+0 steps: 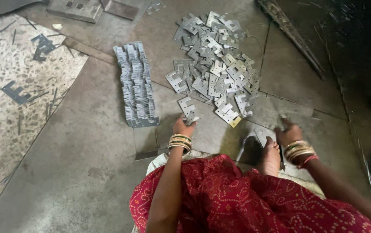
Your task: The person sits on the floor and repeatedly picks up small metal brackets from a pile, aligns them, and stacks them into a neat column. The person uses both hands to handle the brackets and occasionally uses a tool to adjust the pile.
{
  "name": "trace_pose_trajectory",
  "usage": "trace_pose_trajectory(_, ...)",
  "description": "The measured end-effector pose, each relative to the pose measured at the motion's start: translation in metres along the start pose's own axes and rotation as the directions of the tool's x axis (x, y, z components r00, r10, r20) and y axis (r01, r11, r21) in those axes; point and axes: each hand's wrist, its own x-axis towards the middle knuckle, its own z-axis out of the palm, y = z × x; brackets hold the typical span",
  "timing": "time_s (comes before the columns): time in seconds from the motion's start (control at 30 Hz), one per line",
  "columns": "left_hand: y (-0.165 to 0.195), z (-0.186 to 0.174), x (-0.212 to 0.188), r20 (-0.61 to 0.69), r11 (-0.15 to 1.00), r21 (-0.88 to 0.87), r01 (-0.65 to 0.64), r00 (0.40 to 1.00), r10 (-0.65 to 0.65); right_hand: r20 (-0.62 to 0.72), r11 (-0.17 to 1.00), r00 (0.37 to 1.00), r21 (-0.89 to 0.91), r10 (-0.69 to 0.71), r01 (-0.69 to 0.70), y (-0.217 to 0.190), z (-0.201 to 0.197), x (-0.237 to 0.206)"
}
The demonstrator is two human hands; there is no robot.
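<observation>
Left hand (183, 127) pinches one flat grey metal bracket (187, 108) at its near end, fingers closed on it; the piece lies at the near edge of the loose pile (213, 64). Right hand (288, 131) rests low on the floor by a dark flat piece (264, 137); cannot tell whether its fingers are spread or closed. A bare foot (270, 156) lies just beside that hand. Left of the pile, well apart from it, a neat stacked row (136, 84) of the same brackets runs away from the person. Steel floor sheets (86, 142) underneath; offcut scraps (16, 91) lie on the terrazzo at far left.

Judgement: sorting step, one piece being taken from the pile. The next move calls for lifting it clear and aligning it flat against the near end of the row.
</observation>
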Motion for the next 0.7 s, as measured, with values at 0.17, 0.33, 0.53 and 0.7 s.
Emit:
trace_pose_trajectory(0.17, -0.004, 0.016, -0.004, 0.113, 0.999, -0.02, -0.048, 0.992, 0.05, 0.264, 0.998, 0.964, 0.063, 0.009, -0.026, -0.01, 0.007, -0.067)
trace_pose_trajectory(0.33, -0.014, 0.023, -0.014, 0.113, 0.992, 0.037, -0.124, 0.986, 0.12, 0.201, 0.993, 0.977, 0.106, -0.065, 0.044, -0.004, -0.022, -0.111)
trace_pose_trajectory(0.53, -0.027, 0.002, -0.035, 0.081, 0.936, 0.257, -0.239, 0.971, 0.226, 0.151, 0.981, 0.976, 0.093, 0.156, -0.171, 0.037, -0.038, -0.067)
trace_pose_trajectory(0.7, -0.022, -0.018, -0.056, 0.033, 0.932, 0.274, -0.237, 0.971, 0.237, 0.222, 0.936, 0.909, -0.067, 0.352, -0.346, 0.083, -0.068, -0.024)
